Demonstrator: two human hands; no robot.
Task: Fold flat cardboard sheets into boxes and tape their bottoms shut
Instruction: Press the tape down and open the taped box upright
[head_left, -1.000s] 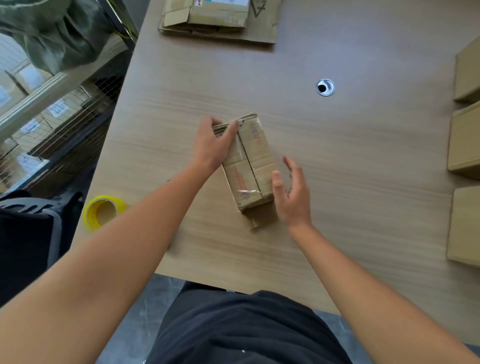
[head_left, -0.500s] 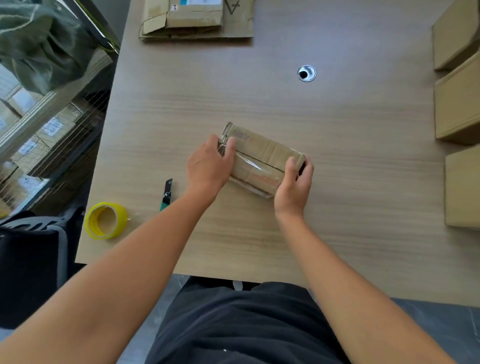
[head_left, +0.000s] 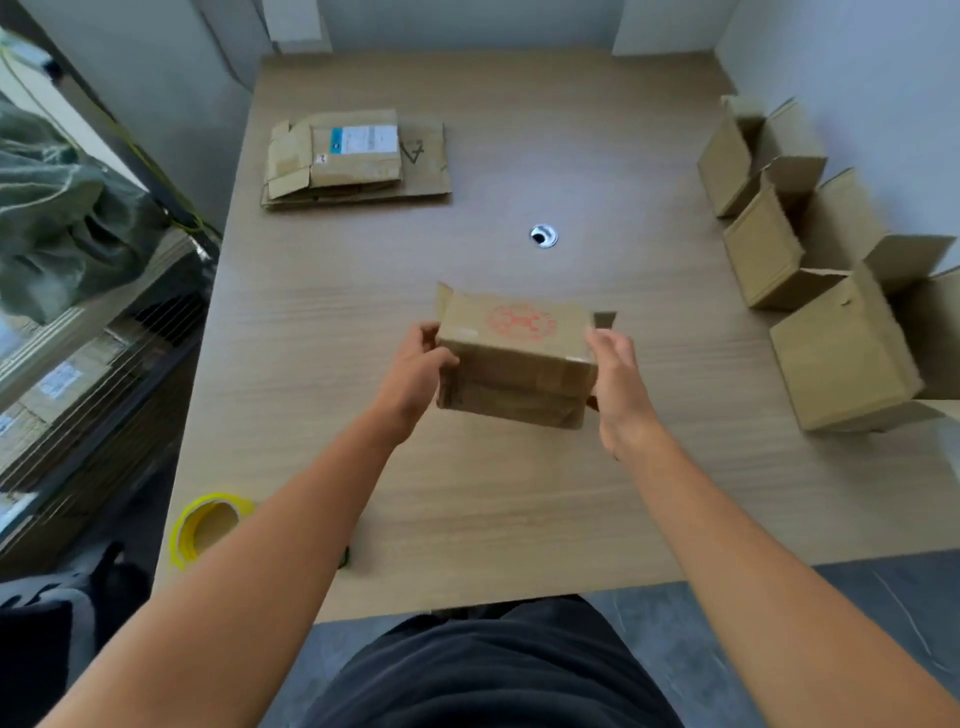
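Our left hand (head_left: 415, 364) and right hand (head_left: 615, 374) clasp the taped brown cardboard box (head_left: 514, 358) above the wooden tabletop (head_left: 519, 493), probably next righting it beside finished boxes (head_left: 810, 270).

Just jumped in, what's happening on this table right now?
A person is holding a small cardboard box between both hands, left hand and right hand on its ends, its flaps pointing away. Several assembled boxes stand along the table's right side. A stack of flat cardboard sheets waits at the far left, and a yellow tape roll sits near the left edge.
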